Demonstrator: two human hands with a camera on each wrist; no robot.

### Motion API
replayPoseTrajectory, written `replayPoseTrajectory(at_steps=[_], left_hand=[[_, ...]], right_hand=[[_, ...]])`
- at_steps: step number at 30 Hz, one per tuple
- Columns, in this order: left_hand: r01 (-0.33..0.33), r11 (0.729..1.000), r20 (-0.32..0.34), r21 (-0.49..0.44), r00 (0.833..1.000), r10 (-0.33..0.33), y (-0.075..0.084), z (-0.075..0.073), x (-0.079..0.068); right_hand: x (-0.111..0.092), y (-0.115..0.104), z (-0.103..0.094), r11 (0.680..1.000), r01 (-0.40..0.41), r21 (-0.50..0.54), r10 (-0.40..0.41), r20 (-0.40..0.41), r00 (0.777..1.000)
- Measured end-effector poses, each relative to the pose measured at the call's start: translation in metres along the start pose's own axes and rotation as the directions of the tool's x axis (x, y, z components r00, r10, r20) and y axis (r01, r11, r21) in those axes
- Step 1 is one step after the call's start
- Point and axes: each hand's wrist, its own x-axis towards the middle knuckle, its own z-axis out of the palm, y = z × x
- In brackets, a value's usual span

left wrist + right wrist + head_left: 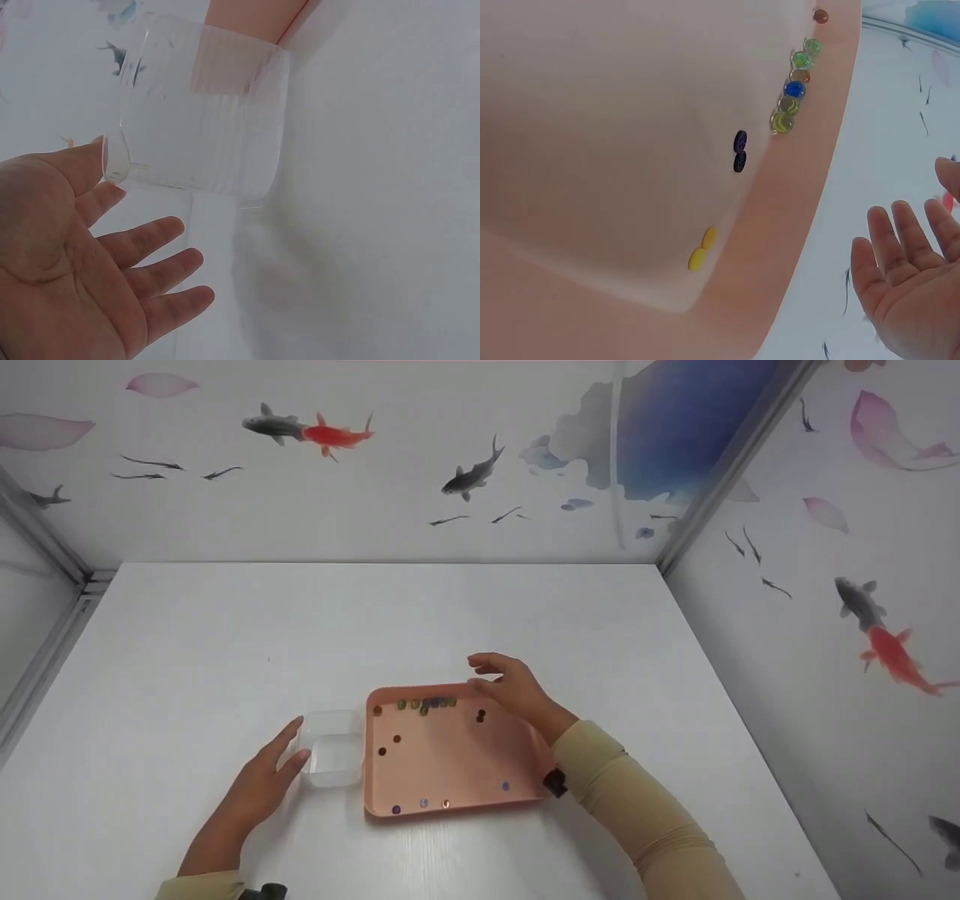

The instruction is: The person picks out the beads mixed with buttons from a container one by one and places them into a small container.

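A pink tray (pixel 450 757) lies on the table with small pieces scattered inside. Along its far side sit several glass marbles (pixel 794 89), among them green, blue and striped ones. Two dark buttons (pixel 739 151) and two yellow oval pieces (pixel 702 248) rest nearer one corner. Against the tray's left side stands a clear plastic box (pixel 335 757). My left hand (pixel 259 784) is at the box's left side, thumb and forefinger at its edge, the other fingers loosely spread. Over the tray's far right edge hovers my right hand (pixel 514 686), fingers relaxed and holding nothing.
The white table (pixel 390 622) ends at a back wall (pixel 375 525) painted with fish, and a similar side panel (pixel 787 660) rises on the right. More small round pieces lie near the tray's left and front edges, including a blue one (pixel 505 786).
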Motion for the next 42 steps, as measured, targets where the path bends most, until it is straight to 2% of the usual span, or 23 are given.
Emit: replayPoseTrajectory(at_steps=[6, 13, 18, 23, 29, 35, 42], left_hand=[[-0.008, 1.000, -0.006, -0.001, 1.000, 0.008, -0.001, 0.001, 0.001], [-0.023, 1.000, -0.005, 0.002, 1.000, 0.023, -0.001, 0.000, 0.000], [-0.028, 1.000, -0.010, 0.000, 1.000, 0.028, -0.002, 0.000, 0.000], [-0.035, 0.999, -0.014, -0.001, 0.999, 0.035, -0.003, 0.000, 0.001], [-0.024, 1.000, -0.014, 0.004, 1.000, 0.024, -0.003, 0.001, 0.001], [-0.018, 1.000, -0.016, 0.005, 1.000, 0.018, -0.002, 0.001, 0.001], [-0.012, 1.000, 0.002, -0.012, 1.000, 0.012, -0.003, 0.000, 0.001]], right_hand=[[0.003, 0.003, 0.003, 1.000, -0.016, 0.022, 0.015, 0.038, 0.999], [0.004, 0.005, 0.006, 0.999, 0.038, -0.005, -0.037, 0.099, 0.994], [0.004, 0.004, 0.008, 0.999, -0.019, -0.034, 0.023, 0.135, 0.991], [0.004, 0.004, 0.011, 0.991, -0.081, -0.107, 0.096, 0.138, 0.986], [0.004, 0.004, 0.014, 0.988, -0.114, -0.107, 0.129, 0.140, 0.982], [0.005, 0.003, 0.018, 0.973, -0.176, -0.151, 0.198, 0.150, 0.969], [0.006, 0.005, 0.022, 0.993, -0.106, -0.047, 0.114, 0.210, 0.971]])
